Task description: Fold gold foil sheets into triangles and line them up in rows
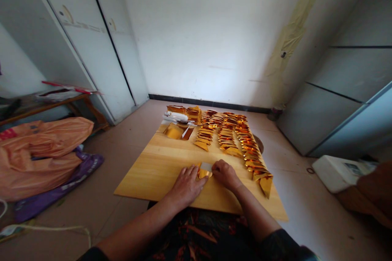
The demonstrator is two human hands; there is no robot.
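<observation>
A small sheet of gold foil paper (206, 166), partly folded, with a greyish face showing, lies on the near part of the wooden board (147, 171). My left hand (188, 185) holds its left side down, the fingers on the far edge and the thumb at the near edge. At the right edge of the same sheet, my right hand (226, 174) is closed with the fingertips pinching it. Beyond the hands run several rows of folded gold paper pieces (228, 134). A flat stack of gold foil sheets (174, 131) rests at the far left of the board.
White rolled or bagged items (176, 116) and brown-gold bundles (192, 113) stand at the board's far edge. On the left floor are an orange bag (45, 151) and a purple bag (61, 187). A white box (339, 173) sits at right, near a grey cabinet (333, 102).
</observation>
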